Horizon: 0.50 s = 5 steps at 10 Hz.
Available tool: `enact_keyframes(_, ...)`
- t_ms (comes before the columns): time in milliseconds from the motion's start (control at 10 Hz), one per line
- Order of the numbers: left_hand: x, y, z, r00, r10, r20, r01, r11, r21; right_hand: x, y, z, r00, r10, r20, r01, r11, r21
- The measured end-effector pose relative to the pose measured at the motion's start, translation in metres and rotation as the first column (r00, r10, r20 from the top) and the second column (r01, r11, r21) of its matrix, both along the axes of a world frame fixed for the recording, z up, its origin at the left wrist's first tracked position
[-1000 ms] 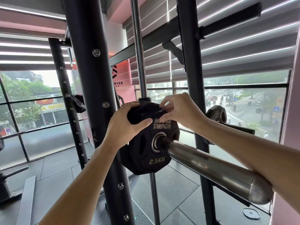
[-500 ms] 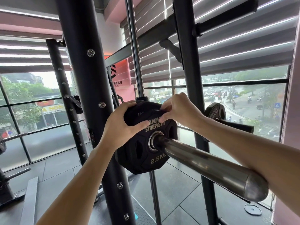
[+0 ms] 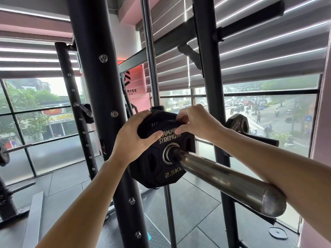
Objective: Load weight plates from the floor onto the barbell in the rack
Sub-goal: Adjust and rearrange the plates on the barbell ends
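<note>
A: Fingers (image 3: 143, 135) of the left hand (image 3: 133, 138) curl closed over the plate's upper left rim; the right hand (image 3: 195, 122) pinches the top edge, fingers together.

B: Where's the weight plate (image 3: 161, 158)?

A: Threaded on the barbell sleeve (image 3: 223, 176), far along it, near the rack upright (image 3: 100, 104). Both hands on top likely to steady and seat it. Another plate (image 3: 277, 233) lies on the floor, right.

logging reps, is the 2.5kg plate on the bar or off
On: the steel barbell sleeve passes through the black 2.5 kg plate, both hands gripping its top.
</note>
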State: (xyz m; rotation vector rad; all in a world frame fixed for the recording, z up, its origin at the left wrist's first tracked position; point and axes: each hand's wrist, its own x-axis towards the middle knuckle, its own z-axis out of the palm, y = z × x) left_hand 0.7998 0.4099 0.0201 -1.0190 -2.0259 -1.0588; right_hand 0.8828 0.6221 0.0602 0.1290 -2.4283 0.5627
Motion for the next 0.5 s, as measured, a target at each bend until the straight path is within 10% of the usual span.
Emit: enact_keyframes(500,0.054,0.005,0.025,0.858,0.22,-0.464,-0.329,0.93,-0.167,0.07,-0.019,0.011,0.976,-0.186,-0.114,0.218,0.877,0.429)
